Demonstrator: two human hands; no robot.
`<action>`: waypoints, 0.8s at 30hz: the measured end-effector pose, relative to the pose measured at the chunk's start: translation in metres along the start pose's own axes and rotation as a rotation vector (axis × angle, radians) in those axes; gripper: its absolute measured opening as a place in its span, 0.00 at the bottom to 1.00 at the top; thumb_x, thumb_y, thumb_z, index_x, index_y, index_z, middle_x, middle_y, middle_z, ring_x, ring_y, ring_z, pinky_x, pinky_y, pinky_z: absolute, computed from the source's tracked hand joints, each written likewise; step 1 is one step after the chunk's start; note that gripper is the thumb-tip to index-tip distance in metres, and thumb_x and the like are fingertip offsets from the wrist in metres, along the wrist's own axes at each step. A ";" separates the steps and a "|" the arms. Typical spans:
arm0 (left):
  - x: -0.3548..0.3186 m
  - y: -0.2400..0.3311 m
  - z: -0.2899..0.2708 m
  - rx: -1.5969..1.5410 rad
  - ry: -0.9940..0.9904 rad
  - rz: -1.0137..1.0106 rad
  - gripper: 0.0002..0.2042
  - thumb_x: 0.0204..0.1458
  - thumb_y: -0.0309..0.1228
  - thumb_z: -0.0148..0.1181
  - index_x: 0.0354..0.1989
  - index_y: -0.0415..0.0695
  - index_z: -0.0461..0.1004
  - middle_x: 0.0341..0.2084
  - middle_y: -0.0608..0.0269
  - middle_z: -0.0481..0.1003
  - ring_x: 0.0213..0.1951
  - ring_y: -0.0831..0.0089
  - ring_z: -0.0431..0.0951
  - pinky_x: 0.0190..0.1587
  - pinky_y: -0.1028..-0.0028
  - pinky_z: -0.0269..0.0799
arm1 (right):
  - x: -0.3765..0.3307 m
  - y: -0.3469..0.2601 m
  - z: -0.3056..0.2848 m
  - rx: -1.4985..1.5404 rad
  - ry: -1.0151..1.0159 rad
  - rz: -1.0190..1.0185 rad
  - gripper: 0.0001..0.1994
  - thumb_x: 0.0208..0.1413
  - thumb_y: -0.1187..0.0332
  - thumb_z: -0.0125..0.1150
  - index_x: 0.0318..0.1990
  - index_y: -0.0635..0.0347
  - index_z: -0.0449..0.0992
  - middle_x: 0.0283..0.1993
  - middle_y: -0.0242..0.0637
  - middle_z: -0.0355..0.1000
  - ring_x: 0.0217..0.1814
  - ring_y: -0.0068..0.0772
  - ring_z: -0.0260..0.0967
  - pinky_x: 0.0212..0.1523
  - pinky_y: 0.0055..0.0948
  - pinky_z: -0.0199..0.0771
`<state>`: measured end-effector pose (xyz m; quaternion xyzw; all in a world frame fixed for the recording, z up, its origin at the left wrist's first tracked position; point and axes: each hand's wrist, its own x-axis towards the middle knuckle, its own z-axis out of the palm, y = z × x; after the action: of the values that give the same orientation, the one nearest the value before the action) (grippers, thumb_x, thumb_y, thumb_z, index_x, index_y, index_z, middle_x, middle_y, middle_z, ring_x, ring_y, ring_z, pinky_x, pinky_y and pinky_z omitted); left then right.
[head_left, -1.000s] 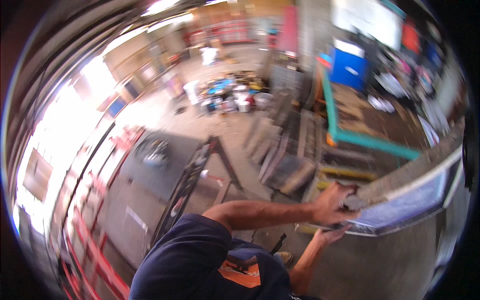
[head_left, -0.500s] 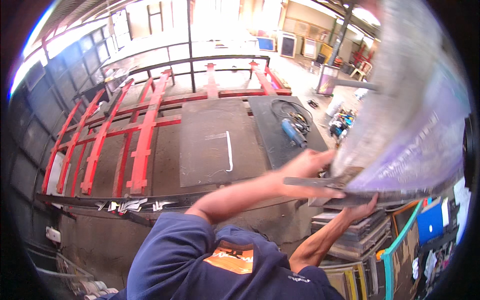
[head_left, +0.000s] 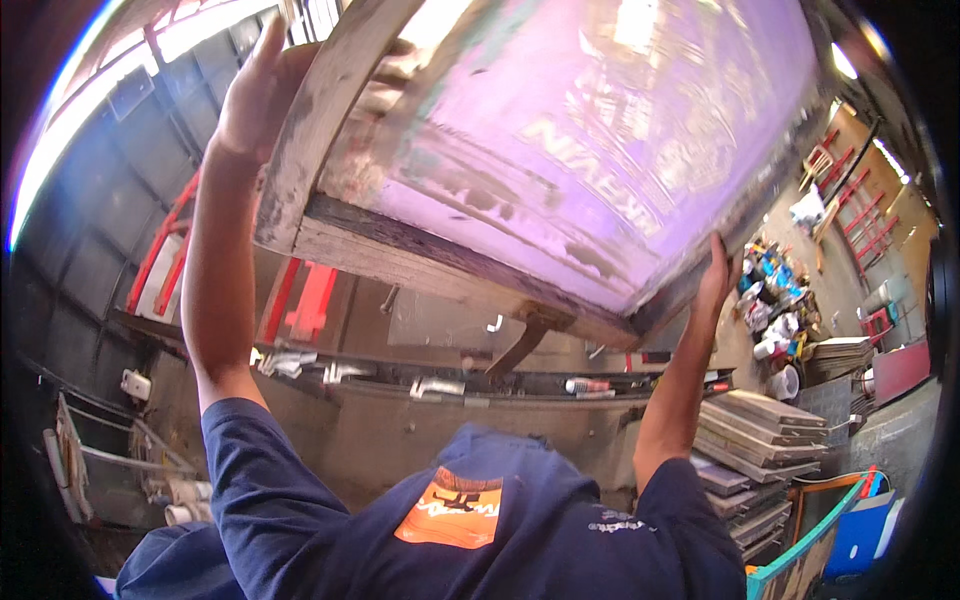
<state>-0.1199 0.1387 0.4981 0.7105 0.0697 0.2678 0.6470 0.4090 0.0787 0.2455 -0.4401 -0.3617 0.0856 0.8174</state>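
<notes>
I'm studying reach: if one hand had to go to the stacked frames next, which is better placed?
Probably the right hand: it holds the side of the purple printing screen nearer the stacked frames. The left hand grips the opposite side, farther away.

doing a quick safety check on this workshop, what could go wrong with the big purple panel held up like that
The framed purple panel could tip or slip, since the left hand and right hand hold it only at its sides.
The curved strip hanging off its lower edge might snag if lowered near the dark rail.
Held this high, the panel may block the person's view of things behind it.
</notes>
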 end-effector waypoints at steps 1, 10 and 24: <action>-0.013 -0.018 -0.008 0.137 0.194 -0.100 0.26 0.60 0.48 0.50 0.59 0.43 0.66 0.53 0.59 0.70 0.51 0.70 0.71 0.53 0.68 0.67 | 0.000 0.010 0.010 -0.064 -0.053 0.065 0.25 0.53 0.68 0.64 0.57 0.71 0.67 0.54 0.45 0.70 0.52 0.37 0.68 0.55 0.31 0.65; -0.094 -0.306 -0.078 0.691 1.236 -0.383 0.23 0.44 0.50 0.70 0.21 0.39 0.74 0.15 0.66 0.72 0.18 0.79 0.69 0.21 0.71 0.63 | -0.014 0.124 0.076 -0.629 -0.648 0.162 0.30 0.47 0.58 0.68 0.53 0.72 0.69 0.49 0.53 0.74 0.51 0.45 0.72 0.53 0.34 0.68; -0.176 -0.462 -0.105 0.540 1.126 -0.938 0.22 0.48 0.47 0.65 0.26 0.33 0.77 0.18 0.57 0.75 0.25 0.72 0.74 0.31 0.67 0.69 | -0.126 0.261 0.080 -1.040 -0.782 0.475 0.26 0.44 0.58 0.66 0.51 0.61 0.73 0.45 0.51 0.76 0.49 0.48 0.74 0.50 0.38 0.71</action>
<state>-0.2038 0.2236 0.0067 0.4966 0.7434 0.2602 0.3647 0.3110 0.2294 0.0043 -0.7789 -0.5176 0.2301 0.2692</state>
